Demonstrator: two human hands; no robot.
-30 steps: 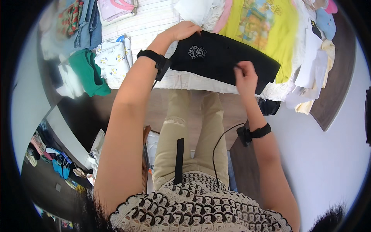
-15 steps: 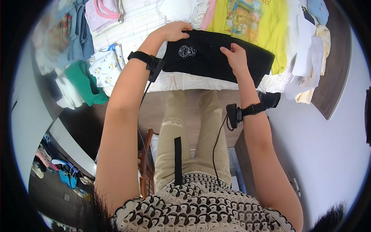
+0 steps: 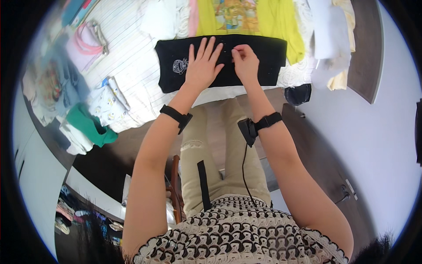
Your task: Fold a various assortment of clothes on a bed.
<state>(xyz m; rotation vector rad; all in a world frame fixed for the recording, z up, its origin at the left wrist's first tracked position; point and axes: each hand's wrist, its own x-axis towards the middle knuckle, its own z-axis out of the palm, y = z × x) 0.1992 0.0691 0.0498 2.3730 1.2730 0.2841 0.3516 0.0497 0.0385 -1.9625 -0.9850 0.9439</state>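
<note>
- The yellow garment point(image 3: 272, 22) beyond the black one is cut off by the far edge of the view, so its full shape cannot be told.
- At the far left, blue clothes point(image 3: 70, 83) blur together; single pieces are hard to make out.
- A shiny black object point(image 3: 298, 94) shows at the near right, just below the cloth's edge; what it is cannot be told.
- The hands hide parts of the black garment point(image 3: 226, 77), including an edge of its pale outline print point(image 3: 179, 66).
- That garment lies flat in a long, roughly rectangular shape, along the near side of the white striped cloth point(image 3: 132, 57), its far edge against the yellow garment. A few small pale specks dot its dark surface.
- The left hand point(image 3: 204, 66) rests palm down on it, left of its middle, fingers spread and pointing far, grasping nothing.
- The right hand point(image 3: 245, 64) is over its right half, fingers curled, thumb and forefinger brought together; whether they pinch fabric or something tiny cannot be told.
</note>
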